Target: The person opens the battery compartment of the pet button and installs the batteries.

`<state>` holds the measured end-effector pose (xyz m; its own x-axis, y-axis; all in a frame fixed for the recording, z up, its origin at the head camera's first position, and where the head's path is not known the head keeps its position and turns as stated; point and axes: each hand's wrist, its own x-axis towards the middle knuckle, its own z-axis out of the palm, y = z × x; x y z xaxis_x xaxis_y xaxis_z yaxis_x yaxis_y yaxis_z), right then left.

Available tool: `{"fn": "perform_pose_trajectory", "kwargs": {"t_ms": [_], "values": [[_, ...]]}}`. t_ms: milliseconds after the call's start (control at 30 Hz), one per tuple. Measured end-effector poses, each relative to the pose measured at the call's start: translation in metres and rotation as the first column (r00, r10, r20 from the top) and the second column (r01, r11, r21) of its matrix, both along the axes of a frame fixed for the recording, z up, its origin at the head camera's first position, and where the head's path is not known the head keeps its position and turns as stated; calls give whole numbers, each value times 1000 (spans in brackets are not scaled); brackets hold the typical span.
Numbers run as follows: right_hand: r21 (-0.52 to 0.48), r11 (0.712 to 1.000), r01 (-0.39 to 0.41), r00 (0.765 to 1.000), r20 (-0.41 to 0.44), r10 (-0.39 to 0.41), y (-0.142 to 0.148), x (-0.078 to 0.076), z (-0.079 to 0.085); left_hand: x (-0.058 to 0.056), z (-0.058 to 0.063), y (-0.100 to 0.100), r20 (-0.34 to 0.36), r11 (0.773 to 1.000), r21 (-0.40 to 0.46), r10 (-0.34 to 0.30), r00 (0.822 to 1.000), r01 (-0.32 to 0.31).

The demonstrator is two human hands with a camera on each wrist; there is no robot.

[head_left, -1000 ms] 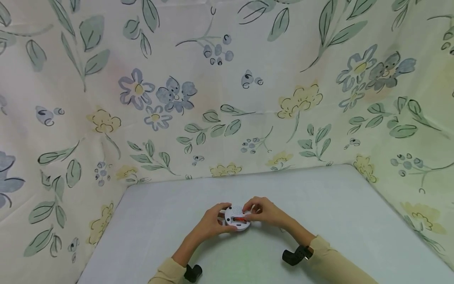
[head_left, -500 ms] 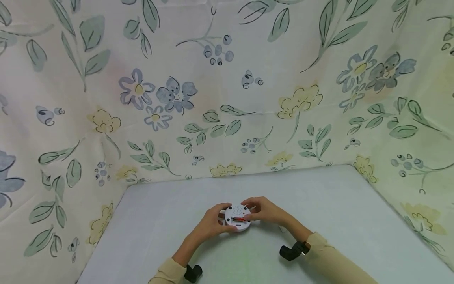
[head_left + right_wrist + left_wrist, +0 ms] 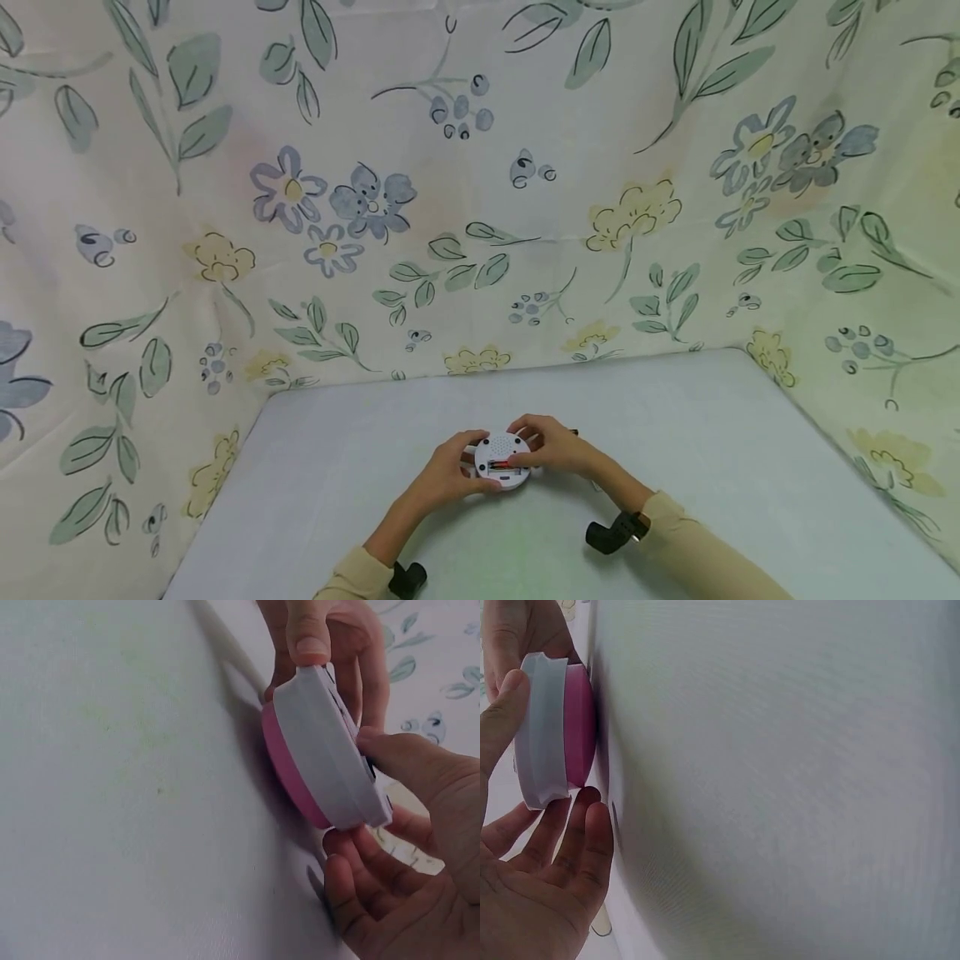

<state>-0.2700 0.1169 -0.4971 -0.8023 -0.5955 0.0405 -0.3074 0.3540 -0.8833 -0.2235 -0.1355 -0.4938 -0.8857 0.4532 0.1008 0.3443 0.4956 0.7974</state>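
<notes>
A round white device (image 3: 498, 444) with a pink underside (image 3: 288, 766) lies face down on the table. Its upturned back shows small holes, dark feet and an uncovered battery compartment holding a red battery (image 3: 498, 465). My left hand (image 3: 444, 472) grips the device's left side, thumb on the near rim and fingers at the far rim. From the right, my right hand (image 3: 559, 447) holds the rim with curled fingers, while its thumb (image 3: 401, 754) presses at the compartment's right end. That thumb covers part of the battery.
A white cloth covers the table (image 3: 360, 433). Floral fabric (image 3: 465, 275) rises at its back and sides. Just beyond my right hand shows a small dark tip (image 3: 574, 432), too small to identify. Each wrist wears a black camera (image 3: 611, 533).
My right thumb has shifted slightly left over the battery, and its fingers have moved onto the far right rim. The right wrist has moved a little left. My left hand stays put.
</notes>
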Motion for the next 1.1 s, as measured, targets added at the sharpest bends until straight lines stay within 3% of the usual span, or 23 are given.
{"fn": "perform_pose_trajectory", "kwargs": {"t_ms": [233, 567, 800, 1100], "values": [[-28, 998, 53, 995, -80, -55, 24, -6, -4, -1, -1, 1, 20, 1000, -20, 23, 1000, -23], [-51, 982, 181, 969, -160, -187, 67, -12, 2, 0, -3, 0, 17, 999, -27, 27, 999, -26], [32, 983, 183, 953, -253, -169, 84, -19, -6, 0, -1, -1, 38, 999, -41, 37, 999, -36], [128, 977, 172, 934, -337, -120, 84, -24, -10, 0, 0, -3, 38, 999, -41, 35, 999, -34]]}}
